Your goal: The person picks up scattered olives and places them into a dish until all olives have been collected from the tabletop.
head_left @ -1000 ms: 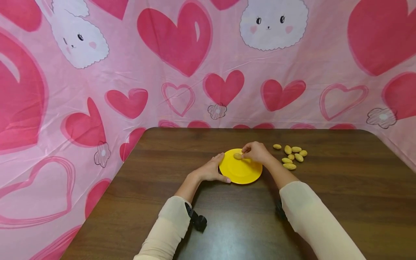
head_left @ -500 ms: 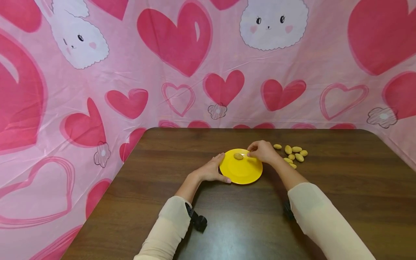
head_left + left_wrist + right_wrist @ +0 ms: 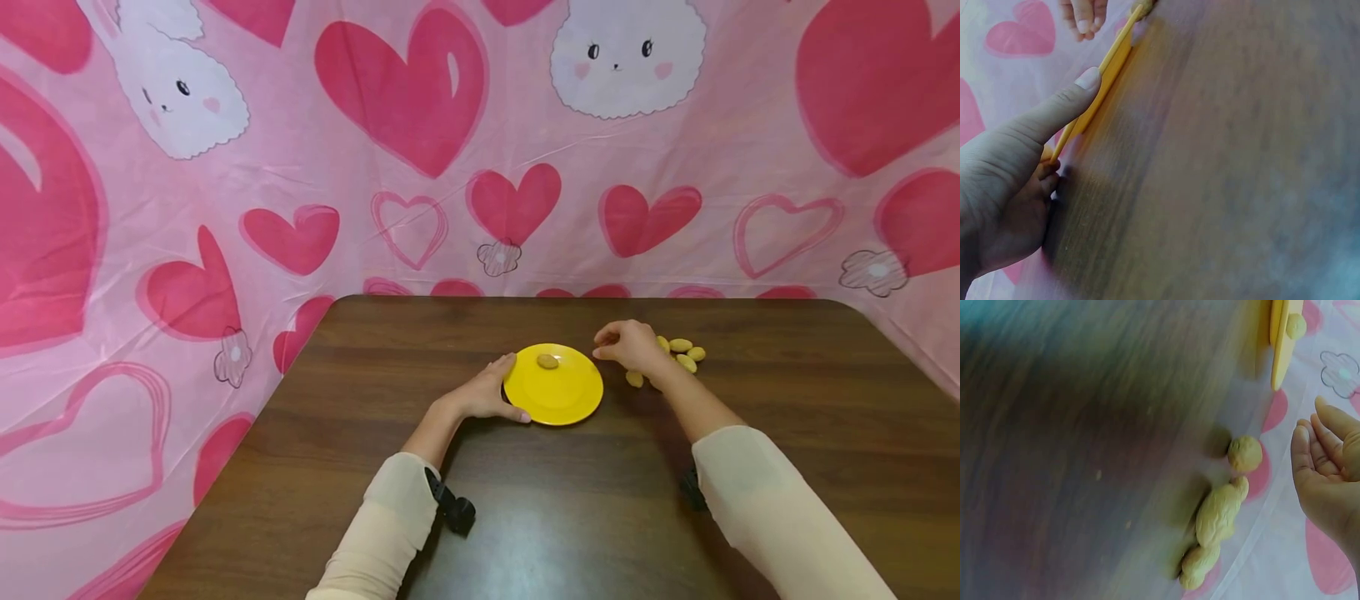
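A round yellow plate (image 3: 553, 396) rests on the table, with one small oval tan-yellow piece (image 3: 548, 362) near its far rim. The pieces look like tiny potatoes, but their kind is unclear. At the plate's left edge, my left hand (image 3: 482, 395) holds the rim. Its thumb lies along the edge and the fingertips bend under it in the left wrist view. My right hand (image 3: 633, 345) hovers right of the plate with loosely bent fingers and nothing between them. It partly hides several similar pieces (image 3: 681, 345); the right wrist view shows a wrinkled piece (image 3: 1219, 515) among them.
A dark brown wooden table (image 3: 570, 517) has rounded far corners. Behind it and along its left side hangs a pink cloth (image 3: 360, 150) with hearts and rabbit faces. A black wrist camera (image 3: 457, 512) sits on the left forearm.
My right hand has let go of the oval piece on the plate and moved right, toward the loose pieces. The left hand stays at the plate's edge.
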`<state>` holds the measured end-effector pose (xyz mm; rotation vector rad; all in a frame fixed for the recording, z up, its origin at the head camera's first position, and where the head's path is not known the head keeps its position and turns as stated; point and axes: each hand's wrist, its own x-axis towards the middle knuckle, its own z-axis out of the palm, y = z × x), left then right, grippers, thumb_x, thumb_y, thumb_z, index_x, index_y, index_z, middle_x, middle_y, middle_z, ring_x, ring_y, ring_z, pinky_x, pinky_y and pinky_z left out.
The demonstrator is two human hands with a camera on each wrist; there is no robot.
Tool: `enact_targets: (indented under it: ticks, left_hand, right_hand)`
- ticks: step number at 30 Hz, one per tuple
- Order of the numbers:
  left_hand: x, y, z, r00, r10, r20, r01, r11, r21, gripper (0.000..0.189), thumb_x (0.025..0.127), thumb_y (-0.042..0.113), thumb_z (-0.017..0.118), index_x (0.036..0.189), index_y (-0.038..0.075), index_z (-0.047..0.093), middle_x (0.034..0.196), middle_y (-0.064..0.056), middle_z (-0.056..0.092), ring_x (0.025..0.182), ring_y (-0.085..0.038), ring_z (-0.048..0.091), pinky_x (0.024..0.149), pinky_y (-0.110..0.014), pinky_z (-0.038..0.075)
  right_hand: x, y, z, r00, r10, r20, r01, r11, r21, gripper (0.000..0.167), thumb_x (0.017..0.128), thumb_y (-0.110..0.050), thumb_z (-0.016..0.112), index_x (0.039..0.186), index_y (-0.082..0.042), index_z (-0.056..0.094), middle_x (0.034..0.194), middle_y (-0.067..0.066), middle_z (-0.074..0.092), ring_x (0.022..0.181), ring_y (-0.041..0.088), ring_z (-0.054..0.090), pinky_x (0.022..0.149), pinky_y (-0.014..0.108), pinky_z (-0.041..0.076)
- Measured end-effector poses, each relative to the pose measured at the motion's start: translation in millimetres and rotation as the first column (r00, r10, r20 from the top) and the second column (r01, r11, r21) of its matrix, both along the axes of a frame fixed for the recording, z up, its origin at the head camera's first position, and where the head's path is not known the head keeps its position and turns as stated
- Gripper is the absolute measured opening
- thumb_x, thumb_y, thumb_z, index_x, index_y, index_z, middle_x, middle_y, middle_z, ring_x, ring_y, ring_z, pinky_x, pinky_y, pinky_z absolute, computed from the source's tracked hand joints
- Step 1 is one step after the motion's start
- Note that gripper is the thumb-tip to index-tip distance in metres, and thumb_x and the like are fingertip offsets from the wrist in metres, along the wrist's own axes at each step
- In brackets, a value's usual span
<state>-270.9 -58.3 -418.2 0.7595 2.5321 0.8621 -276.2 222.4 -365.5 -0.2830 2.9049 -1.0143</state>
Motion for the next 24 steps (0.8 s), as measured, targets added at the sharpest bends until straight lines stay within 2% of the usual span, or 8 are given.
enact_targets:
  ticks: [4,11,19,24]
  left_hand:
    - [-0.4,0.0,-0.4,1.0,0.003,-0.002,-0.003,1.0,0.0,0.109,0.071,0.046,0.076,0.149,0.01,0.009,0.154,-0.005,0.008,0.139,-0.023,0.007,0.111,-0.039,0.011]
    - [0.2,0.3,-0.9,1.0,0.002,0.004,-0.002,1.0,0.01,0.109,0.071,0.046,0.076,0.149,0.01,0.009,0.154,-0.005,0.008,0.139,-0.023,0.007,0.11,-0.04,0.011]
    - [1.2,-0.7,0.9,1.0,0.003,0.012,-0.003,1.0,0.019,0.109,0.071,0.045,0.076,0.149,0.011,0.009,0.154,-0.004,0.007,0.14,-0.024,0.006,0.111,-0.04,0.01]
    - [1.9,-0.1,1.0,1.0,0.005,0.015,-0.005,1.0,0.014,0.109,0.071,0.045,0.076,0.149,0.011,0.009,0.154,-0.004,0.007,0.14,-0.023,0.006,0.111,-0.04,0.01]
  right_hand:
    - [2.8,10.6,2.0,1.0,-0.004,0.001,0.004,1.0,-0.006,0.027,0.086,-0.015,0.066,0.105,0.003,0.064,0.095,0.013,0.065,0.085,0.025,0.056,0.079,0.04,0.048]
    - [12.0,32.0,3.8,0.997,-0.024,-0.073,0.025,1.0,0.011,0.027,0.085,-0.015,0.067,0.103,0.004,0.064,0.091,0.013,0.066,0.083,0.027,0.058,0.077,0.04,0.047]
    - [17.3,55.0,5.2,0.996,-0.08,-0.045,0.08,0.997,0.006,0.029,0.085,-0.017,0.067,0.105,0.004,0.064,0.093,0.015,0.067,0.081,0.026,0.06,0.067,0.032,0.048]
    - [21.4,68.3,0.4,0.993,-0.099,-0.062,0.099,0.995,0.008,0.029,0.086,-0.017,0.065,0.104,0.006,0.063,0.091,0.015,0.067,0.083,0.027,0.06,0.071,0.038,0.047]
